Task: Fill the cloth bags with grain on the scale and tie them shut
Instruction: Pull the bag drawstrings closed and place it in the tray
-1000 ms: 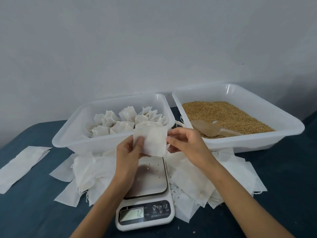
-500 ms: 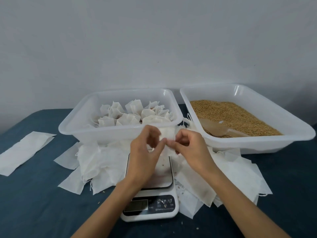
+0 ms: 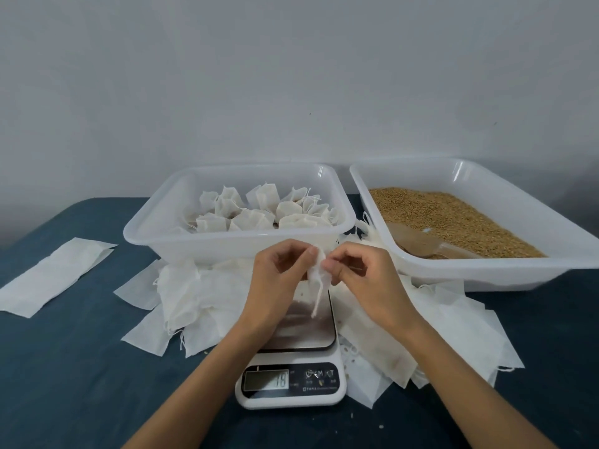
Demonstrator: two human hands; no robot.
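**Both my hands pinch a small cloth bag above the scale**

My left hand (image 3: 278, 280) and my right hand (image 3: 363, 280) meet over the steel platform of a white digital kitchen scale (image 3: 291, 380). Between them I hold a small white cloth bag (image 3: 317, 274), its top bunched. My left thumb and fingers are curled and pinch the bag from the left; my right fingertips pinch it from the right, with the other right fingers curled. A white drawstring (image 3: 318, 298) hangs down from the bag toward the platform. I cannot tell whether the bag touches the platform. The scale's display seems to read 18.

Behind my hands, on the left, stands a clear plastic tub (image 3: 152, 228) holding tied-off filled bags (image 3: 259, 212). To its right, a second clear tub (image 3: 486, 277) holds golden-brown grain (image 3: 453, 215), with a translucent scoop (image 3: 418, 243) lying in it at the near left.

Flat empty bags (image 3: 201, 293) lie piled on both sides of the scale. One flat white piece (image 3: 55, 273) lies apart at far left on the dark blue tabletop (image 3: 71, 384).
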